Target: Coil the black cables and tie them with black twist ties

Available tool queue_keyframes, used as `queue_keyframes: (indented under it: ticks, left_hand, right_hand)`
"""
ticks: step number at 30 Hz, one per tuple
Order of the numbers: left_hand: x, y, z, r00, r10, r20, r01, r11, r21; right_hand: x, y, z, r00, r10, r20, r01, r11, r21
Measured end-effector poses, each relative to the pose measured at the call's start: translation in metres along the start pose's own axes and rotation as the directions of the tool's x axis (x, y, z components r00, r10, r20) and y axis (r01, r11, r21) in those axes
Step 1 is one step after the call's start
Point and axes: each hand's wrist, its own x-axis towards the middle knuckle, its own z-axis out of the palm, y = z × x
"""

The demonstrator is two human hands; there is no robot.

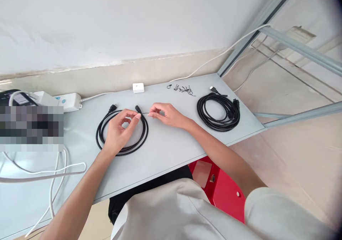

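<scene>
Between my two hands a thin black twist tie (145, 113) is stretched over the table. My left hand (121, 128) pinches its left end, just above a coiled black cable (144, 136) that lies on the table. Two connectors of this cable stick out at the coil's far side; one plug (138, 109) is right by my left fingertips. My right hand (165, 114) pinches the tie's other end, to the right of the coil. My left hand and forearm cover part of the coil.
More coiled black cables (217, 126) lie at the right, near several loose twist ties (184, 89). A small white box (138, 88) stands by the wall. At left are a white power strip (68, 102) and white cords (64, 168). A metal frame (301, 47) borders the right side.
</scene>
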Motion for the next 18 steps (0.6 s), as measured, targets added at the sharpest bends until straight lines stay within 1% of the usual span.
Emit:
queue_keyframes:
  ticks: [2, 4, 6, 8, 10, 15, 18]
  left_hand:
    - [0.000, -0.002, -0.001, 0.999, 0.028, -0.018, -0.027, 0.998, 0.051]
    - [0.001, -0.002, -0.002, 0.994, 0.111, -0.022, -0.108, 0.986, 0.130]
    - [0.000, -0.001, -0.002, 0.977, 0.215, -0.009, -0.208, 0.954, 0.216]
    - [0.000, 0.002, -0.001, 0.960, 0.280, 0.011, -0.273, 0.924, 0.269]
    - [-0.001, 0.004, 0.001, 0.957, 0.290, 0.025, -0.285, 0.917, 0.280]
    - [-0.004, 0.009, 0.002, 0.977, 0.211, 0.016, -0.209, 0.947, 0.243]
    - [-0.005, 0.010, 0.003, 0.974, 0.225, 0.024, -0.225, 0.947, 0.229]
  right_hand:
    - [-0.001, 0.001, 0.003, 1.000, -0.020, -0.002, 0.020, 1.000, -0.008]
    - [-0.002, 0.000, 0.003, 1.000, -0.027, -0.007, 0.027, 1.000, -0.008]
    - [-0.003, -0.001, 0.002, 0.999, -0.032, -0.009, 0.032, 0.999, -0.019]
    - [-0.005, -0.004, 0.002, 0.999, -0.043, -0.009, 0.043, 0.999, -0.028]
    - [-0.006, -0.006, 0.002, 0.999, -0.050, 0.000, 0.050, 0.998, -0.034]
    - [-0.008, -0.012, 0.003, 0.998, -0.063, 0.021, 0.064, 0.998, -0.029]
    - [-0.008, -0.013, 0.004, 0.997, -0.070, 0.029, 0.070, 0.997, -0.029]
